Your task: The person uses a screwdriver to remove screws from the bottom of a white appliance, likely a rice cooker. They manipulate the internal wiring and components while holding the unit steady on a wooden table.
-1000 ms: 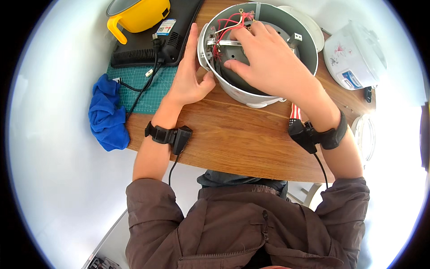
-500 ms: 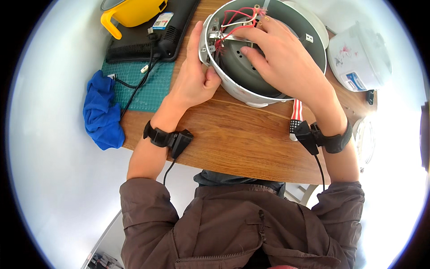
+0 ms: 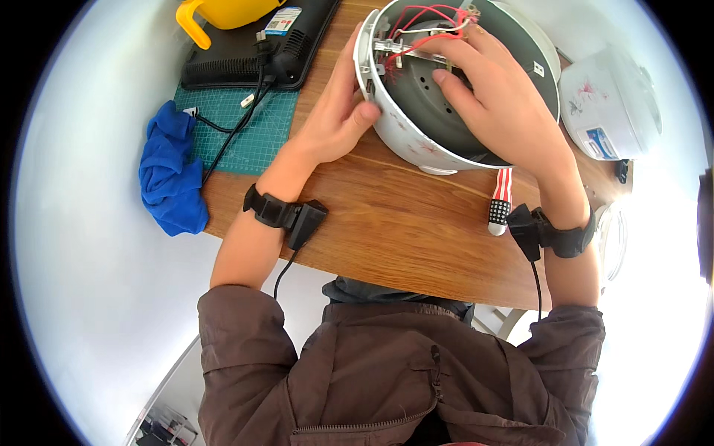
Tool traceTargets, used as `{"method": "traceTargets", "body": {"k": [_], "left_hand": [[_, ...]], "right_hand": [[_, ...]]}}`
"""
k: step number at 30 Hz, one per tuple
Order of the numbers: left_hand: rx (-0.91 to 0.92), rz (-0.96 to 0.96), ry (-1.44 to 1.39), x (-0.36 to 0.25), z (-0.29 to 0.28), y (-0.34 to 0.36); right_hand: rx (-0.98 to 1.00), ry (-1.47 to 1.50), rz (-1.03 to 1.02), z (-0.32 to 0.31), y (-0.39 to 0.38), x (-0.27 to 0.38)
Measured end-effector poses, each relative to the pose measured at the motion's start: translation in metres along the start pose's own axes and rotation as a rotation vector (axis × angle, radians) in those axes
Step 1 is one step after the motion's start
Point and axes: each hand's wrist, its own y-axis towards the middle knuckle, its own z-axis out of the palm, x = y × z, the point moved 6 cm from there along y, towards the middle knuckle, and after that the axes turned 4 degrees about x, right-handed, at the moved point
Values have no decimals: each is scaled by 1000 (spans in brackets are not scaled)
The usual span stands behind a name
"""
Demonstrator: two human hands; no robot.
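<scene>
An opened rice cooker body (image 3: 416, 141), pale with a floral print outside and grey inside, sits at the far middle of the table. Red and white wires (image 3: 439, 21) run through it, past a metal bracket (image 3: 405, 50) by its left wall. My left hand (image 3: 335, 119) lies against the outer left wall, fingers stretched along it and thumb apart. Inside the shell is my right hand (image 3: 494, 85), its index finger at the bracket and wires, other fingers beside the wire bundle, thumb spread. Some right fingertips are partly hidden.
Left lie a blue cloth (image 3: 169, 178), a green cutting mat (image 3: 260, 141), a black cable (image 3: 230, 137), a black appliance (image 3: 230, 70) and a yellow container (image 3: 242, 11). Right stand another floral cooker (image 3: 613, 104) and a striped screwdriver-like handle (image 3: 502, 197).
The whole view has shifted slightly. The wire bundle's end sits further right, along with my right fingers. My left thumb has straightened, while the left hand stays at the shell's side.
</scene>
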Motion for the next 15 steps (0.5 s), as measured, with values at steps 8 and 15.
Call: {"method": "traceTargets", "body": {"k": [8, 15], "left_hand": [[-189, 244, 96, -1, -5, 4], [-311, 323, 181, -12, -10, 8]], "right_hand": [[7, 110, 60, 5, 1, 6], [-2, 56, 71, 5, -3, 14]]}}
